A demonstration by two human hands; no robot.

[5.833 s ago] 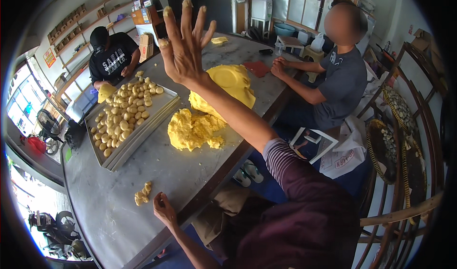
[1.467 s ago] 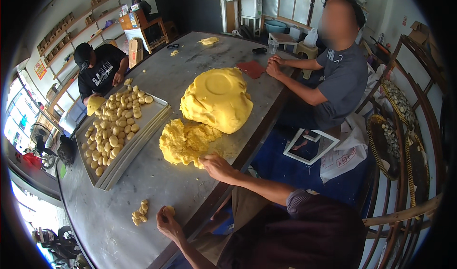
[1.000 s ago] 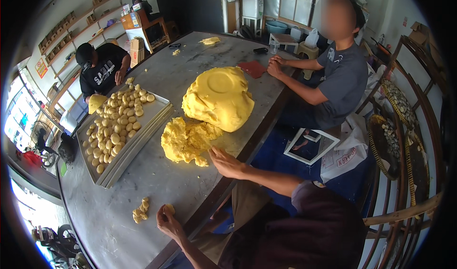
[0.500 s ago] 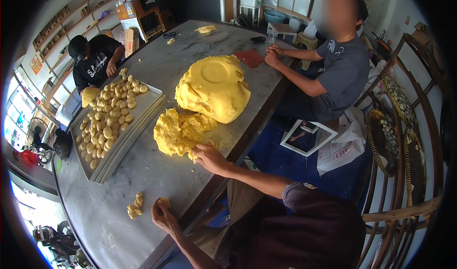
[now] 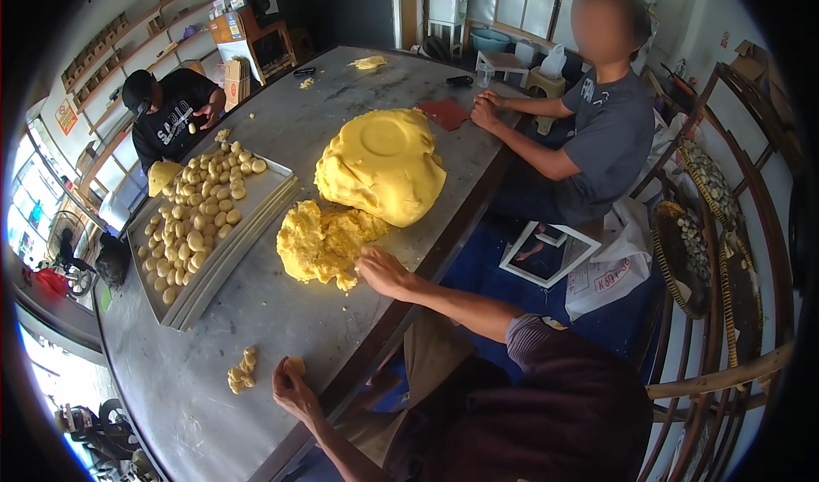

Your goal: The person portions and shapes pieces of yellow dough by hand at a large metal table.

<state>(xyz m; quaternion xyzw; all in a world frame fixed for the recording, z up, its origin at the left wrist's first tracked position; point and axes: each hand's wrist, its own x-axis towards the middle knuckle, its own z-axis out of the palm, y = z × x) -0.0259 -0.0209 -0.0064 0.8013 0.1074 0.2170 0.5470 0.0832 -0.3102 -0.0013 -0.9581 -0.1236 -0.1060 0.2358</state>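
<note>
My left hand point(image 5: 295, 390) is closed around a small piece of yellow dough point(image 5: 296, 365) near the table's front edge; its fingers partly cover the piece. Beside it lies a little heap of dough bits point(image 5: 242, 371). At the right edge of a crumbly, torn dough mass point(image 5: 320, 239), my right hand point(image 5: 382, 272) has its fingers curled together at the dough. Whatever they pinch is hidden. Touching that mass from behind is a big smooth yellow dough lump point(image 5: 381, 166) with a round dent on top.
A metal tray point(image 5: 277, 175) of round dough balls point(image 5: 192, 226) sits on stacked trays to the left. One person point(image 5: 175, 111) works behind it; another point(image 5: 610, 115) sits at the right, hands on the table point(image 5: 213, 397). A red-brown sheet point(image 5: 448, 113) and dough scraps point(image 5: 368, 61) lie farther back.
My right hand has shifted slightly right and up along the crumbly dough's edge. The left hand stays put. The person behind the tray has raised a hand with a dough ball.
</note>
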